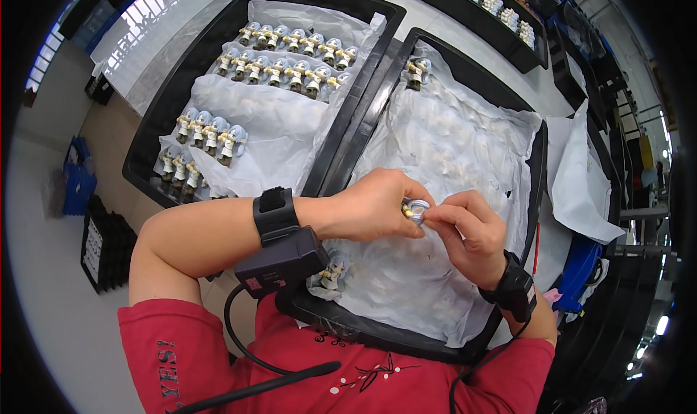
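Between my two hands is a small figurine (414,210) with pale blue-grey hair and a bit of yellow. My left hand (374,205) grips it with thumb and fingers, hiding most of its body. At its right side, my right hand (468,232) pinches with thumb and forefinger; whether the fingertips hold the figurine or some tiny part cannot be made out. Both hands are above a black tray (539,189) lined with white paper (450,138). One figurine (418,73) lies at that tray's far left corner, another (333,270) at its near left corner.
To the left, a second black tray (139,141) holds rows of similar figurines (276,70) on white paper. A third black tray (475,25) with white pieces is at the far right. Loose white paper (581,189) hangs beside the right tray. A cable (236,327) runs below my left forearm.
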`<action>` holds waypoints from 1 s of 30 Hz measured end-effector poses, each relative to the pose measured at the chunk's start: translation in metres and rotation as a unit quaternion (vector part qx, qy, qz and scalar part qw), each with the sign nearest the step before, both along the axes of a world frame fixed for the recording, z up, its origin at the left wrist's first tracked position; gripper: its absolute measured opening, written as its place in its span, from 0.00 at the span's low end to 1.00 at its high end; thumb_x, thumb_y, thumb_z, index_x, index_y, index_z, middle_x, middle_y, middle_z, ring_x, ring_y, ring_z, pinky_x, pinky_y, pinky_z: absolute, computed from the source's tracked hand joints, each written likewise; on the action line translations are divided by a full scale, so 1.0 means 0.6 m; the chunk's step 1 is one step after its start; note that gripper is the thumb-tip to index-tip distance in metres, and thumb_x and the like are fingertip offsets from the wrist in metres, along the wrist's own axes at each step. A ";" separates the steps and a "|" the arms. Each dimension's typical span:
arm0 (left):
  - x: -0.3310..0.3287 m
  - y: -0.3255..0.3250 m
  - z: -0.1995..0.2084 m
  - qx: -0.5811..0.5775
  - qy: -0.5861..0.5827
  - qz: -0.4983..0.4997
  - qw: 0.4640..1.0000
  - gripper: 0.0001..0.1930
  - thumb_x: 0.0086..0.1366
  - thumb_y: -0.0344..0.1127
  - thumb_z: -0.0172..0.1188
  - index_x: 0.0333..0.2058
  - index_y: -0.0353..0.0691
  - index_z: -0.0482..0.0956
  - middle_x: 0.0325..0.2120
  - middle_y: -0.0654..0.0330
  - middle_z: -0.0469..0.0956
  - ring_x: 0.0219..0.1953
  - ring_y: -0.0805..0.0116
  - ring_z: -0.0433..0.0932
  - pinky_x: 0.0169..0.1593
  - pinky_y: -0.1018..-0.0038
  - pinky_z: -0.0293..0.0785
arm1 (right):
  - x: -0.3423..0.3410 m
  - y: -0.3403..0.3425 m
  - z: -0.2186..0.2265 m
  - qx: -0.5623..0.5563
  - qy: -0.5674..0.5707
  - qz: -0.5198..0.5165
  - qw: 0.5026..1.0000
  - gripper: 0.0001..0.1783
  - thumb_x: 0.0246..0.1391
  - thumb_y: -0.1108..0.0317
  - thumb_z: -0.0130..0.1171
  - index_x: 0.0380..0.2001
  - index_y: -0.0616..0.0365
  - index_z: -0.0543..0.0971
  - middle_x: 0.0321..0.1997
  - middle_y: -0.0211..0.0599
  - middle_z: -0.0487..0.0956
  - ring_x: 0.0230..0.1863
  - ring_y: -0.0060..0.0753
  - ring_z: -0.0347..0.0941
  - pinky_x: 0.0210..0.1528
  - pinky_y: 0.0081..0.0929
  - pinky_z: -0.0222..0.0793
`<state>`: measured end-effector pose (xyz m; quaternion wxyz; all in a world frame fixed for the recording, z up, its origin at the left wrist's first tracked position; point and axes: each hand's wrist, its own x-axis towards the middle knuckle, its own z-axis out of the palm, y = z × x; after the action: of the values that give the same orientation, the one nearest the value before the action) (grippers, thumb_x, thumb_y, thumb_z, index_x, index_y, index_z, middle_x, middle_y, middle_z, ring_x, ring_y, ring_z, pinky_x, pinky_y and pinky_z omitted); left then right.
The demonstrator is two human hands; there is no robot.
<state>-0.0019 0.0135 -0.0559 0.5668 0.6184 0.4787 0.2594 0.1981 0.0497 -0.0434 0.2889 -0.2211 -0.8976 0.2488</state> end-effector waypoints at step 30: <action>-0.002 0.000 -0.001 -0.010 -0.021 0.014 1.000 0.17 0.51 0.31 0.67 0.42 0.36 0.80 0.33 0.60 0.81 0.35 0.77 0.75 0.42 0.77 0.71 | -0.001 0.002 0.004 -0.019 0.027 -0.017 0.999 0.11 0.42 0.80 0.66 0.33 0.58 0.80 0.29 0.34 0.74 0.26 0.29 0.73 0.27 0.22 0.69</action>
<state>-0.0033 0.0137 -0.0568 0.5791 0.6001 0.4780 0.2756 0.1977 0.0509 -0.0408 0.3132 -0.2346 -0.8806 0.2673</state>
